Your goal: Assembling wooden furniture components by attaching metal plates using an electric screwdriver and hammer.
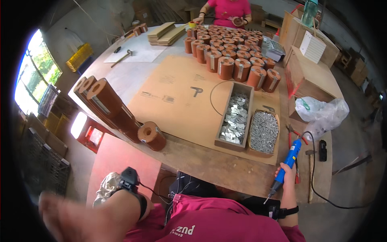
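Note:
My right hand (285,176) is wrapped round a blue corded electric screwdriver (291,155) at the table's right front edge, its bit pointing down towards me. My left hand (60,218) is raised at the lower left, close to the camera and off the table; blur hides what its fingers do. A single reddish-brown cylinder with a hole in its top (152,136) stands at the front edge. Beside it, similar long cylinders (105,99) lean in a group. Small flat metal plates (236,119) fill a wooden box, and many screws (264,131) fill a shallow box alongside.
Many brown cylinders (225,67) stand at the back, where a co-worker in pink (229,10) holds one. Boards (166,34) and a hammer (121,58) lie far left. Red-handled pliers (290,135), another hammer (311,173) and plastic bags (322,113) are at right.

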### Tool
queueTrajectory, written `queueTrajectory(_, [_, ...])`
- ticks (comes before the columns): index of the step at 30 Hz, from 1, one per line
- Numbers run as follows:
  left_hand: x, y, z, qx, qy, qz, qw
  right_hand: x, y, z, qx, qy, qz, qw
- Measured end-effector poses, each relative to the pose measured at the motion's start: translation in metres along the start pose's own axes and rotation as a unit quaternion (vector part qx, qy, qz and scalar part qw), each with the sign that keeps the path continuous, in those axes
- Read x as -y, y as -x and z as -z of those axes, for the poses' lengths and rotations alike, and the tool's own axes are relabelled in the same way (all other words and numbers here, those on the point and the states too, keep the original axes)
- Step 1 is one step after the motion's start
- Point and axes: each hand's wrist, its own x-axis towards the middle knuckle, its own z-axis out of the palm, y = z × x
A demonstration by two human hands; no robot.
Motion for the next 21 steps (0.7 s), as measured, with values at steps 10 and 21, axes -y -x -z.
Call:
queueTrajectory(10, [0.07,0.192,0.062,0.237,-0.422,0.552,0.679,-0.004,-0.003,0.005,0.002,-0.006,0.008,1.0])
queueTrajectory(21, [0.099,0.217,0.083,0.429,-0.365,0.593,0.576,-0.006,-0.004,0.004,-0.007,-0.006,0.007,1.0])
